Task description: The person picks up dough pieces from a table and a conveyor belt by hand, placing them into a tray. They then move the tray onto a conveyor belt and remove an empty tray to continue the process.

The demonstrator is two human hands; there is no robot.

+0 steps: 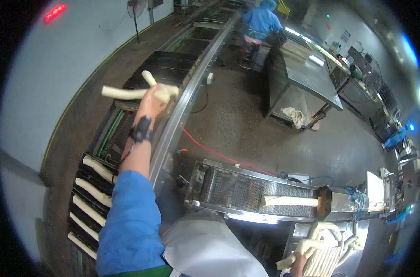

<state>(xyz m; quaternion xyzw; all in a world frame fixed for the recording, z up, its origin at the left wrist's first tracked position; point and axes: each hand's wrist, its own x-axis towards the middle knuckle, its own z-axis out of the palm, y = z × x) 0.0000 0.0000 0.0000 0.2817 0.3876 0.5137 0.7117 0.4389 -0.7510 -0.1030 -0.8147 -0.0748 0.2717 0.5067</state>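
Observation:
My left hand, with a dark band on its wrist, reaches over the tray conveyor on the left. Its fingers are closed round pale dough ropes, whose ends stick out to the left, up and to the right. At the bottom right, my right hand is partly cut off by the frame edge. It grips another dough rope above a metal tray. Several dough ropes lie in that tray, some side by side, others curled or looped.
Several dough ropes rest in dark slots of the left conveyor. One dough rope lies on the mesh belt before me. A red hose crosses the floor. Farther off, a blue-clad person sits near a steel table.

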